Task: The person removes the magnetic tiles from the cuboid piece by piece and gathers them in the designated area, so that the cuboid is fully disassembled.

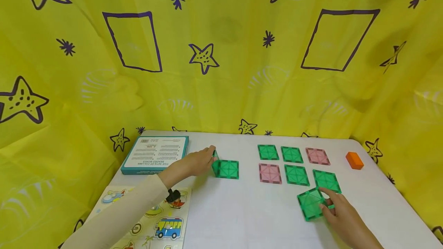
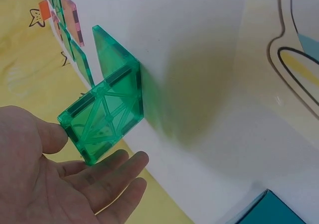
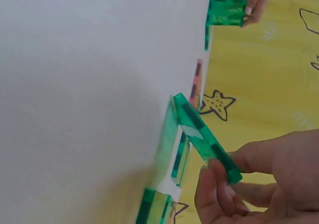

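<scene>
My left hand [image 1: 199, 162] pinches the top edge of a green translucent square tile [image 2: 107, 112] between thumb and fingers. That tile stands upright along the left edge of a flat green tile [image 1: 229, 169] on the table. Over at the right, my right hand [image 1: 340, 212] holds another green tile [image 1: 310, 204] by its side, thumb on one face and fingers behind. In the right wrist view this held tile [image 3: 202, 134] is tilted, its lower edge close over the tabletop.
Two rows of flat tiles, green [image 1: 297, 175] and pink [image 1: 270, 173], lie right of centre. An orange block [image 1: 354, 160] sits at the far right. On the left are a teal-edged box [image 1: 155, 153] and a picture puzzle board [image 1: 185, 212]. A yellow patterned cloth [image 1: 221, 87] hangs behind.
</scene>
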### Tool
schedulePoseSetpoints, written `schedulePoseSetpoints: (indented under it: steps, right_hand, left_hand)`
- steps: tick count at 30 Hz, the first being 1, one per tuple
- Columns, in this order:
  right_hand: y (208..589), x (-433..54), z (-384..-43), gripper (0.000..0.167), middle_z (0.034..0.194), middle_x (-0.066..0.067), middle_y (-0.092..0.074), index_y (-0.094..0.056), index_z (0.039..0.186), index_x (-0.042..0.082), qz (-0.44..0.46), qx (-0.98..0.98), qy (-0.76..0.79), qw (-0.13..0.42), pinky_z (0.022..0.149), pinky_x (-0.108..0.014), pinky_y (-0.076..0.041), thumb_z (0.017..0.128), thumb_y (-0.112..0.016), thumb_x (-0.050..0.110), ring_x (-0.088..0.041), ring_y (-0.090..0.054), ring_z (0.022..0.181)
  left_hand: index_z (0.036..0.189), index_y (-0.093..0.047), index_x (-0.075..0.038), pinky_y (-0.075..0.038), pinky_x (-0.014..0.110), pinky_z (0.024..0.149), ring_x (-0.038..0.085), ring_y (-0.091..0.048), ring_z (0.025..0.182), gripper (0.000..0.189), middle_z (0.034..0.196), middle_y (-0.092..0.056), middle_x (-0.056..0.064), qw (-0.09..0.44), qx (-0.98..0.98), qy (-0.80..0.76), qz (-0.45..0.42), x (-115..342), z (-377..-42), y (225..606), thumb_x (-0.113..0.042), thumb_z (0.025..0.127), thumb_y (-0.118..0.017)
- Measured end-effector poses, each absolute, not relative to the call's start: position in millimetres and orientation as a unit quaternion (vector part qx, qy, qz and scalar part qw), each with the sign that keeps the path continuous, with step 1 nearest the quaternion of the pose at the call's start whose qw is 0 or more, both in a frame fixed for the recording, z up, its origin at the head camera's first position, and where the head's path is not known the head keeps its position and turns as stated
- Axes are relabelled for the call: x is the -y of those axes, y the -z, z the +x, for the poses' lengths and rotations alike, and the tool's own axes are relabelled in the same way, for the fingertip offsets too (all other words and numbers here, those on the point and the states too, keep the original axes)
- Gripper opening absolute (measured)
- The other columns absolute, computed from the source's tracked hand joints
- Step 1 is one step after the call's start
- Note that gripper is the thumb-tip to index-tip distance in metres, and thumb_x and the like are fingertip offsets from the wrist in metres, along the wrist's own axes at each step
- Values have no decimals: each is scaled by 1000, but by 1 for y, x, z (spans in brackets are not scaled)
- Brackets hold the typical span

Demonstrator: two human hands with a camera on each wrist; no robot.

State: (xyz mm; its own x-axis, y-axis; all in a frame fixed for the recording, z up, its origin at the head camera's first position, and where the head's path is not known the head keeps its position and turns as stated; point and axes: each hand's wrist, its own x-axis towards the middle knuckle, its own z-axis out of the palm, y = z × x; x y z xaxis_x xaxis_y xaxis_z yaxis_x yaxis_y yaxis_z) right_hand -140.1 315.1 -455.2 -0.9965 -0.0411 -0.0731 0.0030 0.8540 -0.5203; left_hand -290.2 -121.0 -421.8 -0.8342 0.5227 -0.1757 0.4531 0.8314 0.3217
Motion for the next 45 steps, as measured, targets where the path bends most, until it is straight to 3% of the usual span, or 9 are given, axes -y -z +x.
schedulePoseSetpoints:
  steps: [4, 9, 16, 22, 24, 33, 39, 45]
  right_hand:
    - [461, -311, -140, 55, 99, -10, -59, -44, 147, -12, -9, -966, 254, 38, 75, -38, -52, 101, -65, 8, -21, -55, 87]
    - [465, -308, -141, 59, 96, -9, -57, -41, 148, -16, 4, -968, 240, 72, 78, -45, -50, 102, -65, 13, -26, -53, 90]
    - [470, -301, -141, 65, 115, -26, -63, -40, 146, -20, 17, -970, 217, 113, 98, -65, -51, 104, -66, 23, -37, -59, 106]
    - [470, -297, -144, 63, 138, -45, -51, -42, 141, -25, -2, -973, 194, 124, 104, -69, -47, 104, -67, 20, -55, -56, 125]
    - [470, -296, -144, 63, 138, -46, -51, -43, 139, -26, -4, -974, 189, 125, 104, -69, -47, 104, -67, 20, -58, -53, 127]
    - [470, -293, -143, 63, 134, -47, -53, -45, 135, -27, 4, -977, 163, 141, 104, -68, -47, 104, -67, 23, -60, -52, 127]
    - [474, -294, -145, 63, 131, -45, -53, -47, 134, -27, 5, -978, 149, 147, 103, -67, -48, 104, -68, 25, -58, -53, 125]
    - [471, -294, -146, 62, 125, -40, -57, -47, 134, -26, -4, -979, 147, 140, 101, -65, -50, 103, -70, 23, -52, -58, 118]
  left_hand:
    - [158, -29, 3, -54, 51, 103, 39, -60, 134, 52, 155, -51, 26, 130, -949, -129, 256, 119, -290, 420, -28, 117, -37]
    - [158, -29, 2, -53, 53, 105, 41, -59, 135, 52, 156, -49, 27, 133, -949, -134, 254, 117, -288, 418, -29, 117, -37]
    - [157, -30, 4, -49, 54, 110, 41, -55, 141, 51, 155, -50, 28, 131, -948, -134, 258, 115, -285, 416, -27, 117, -37]
    - [158, -32, 0, -47, 55, 114, 42, -53, 142, 53, 158, -48, 25, 119, -949, -137, 259, 114, -285, 416, -31, 116, -39]
    - [159, -32, 0, -45, 56, 115, 44, -51, 143, 55, 160, -45, 26, 112, -948, -142, 261, 114, -285, 416, -33, 116, -41]
    - [160, -38, -2, -51, 52, 110, 39, -57, 138, 55, 161, -45, 20, 80, -946, -157, 274, 110, -284, 420, -33, 115, -47]
    - [159, -42, -1, -48, 51, 114, 37, -53, 143, 55, 160, -47, 19, 68, -948, -143, 278, 109, -284, 420, -35, 115, -45]
    - [163, -37, -2, -43, 52, 118, 38, -47, 149, 67, 165, -41, 19, 83, -949, -136, 272, 111, -284, 419, -45, 112, -48]
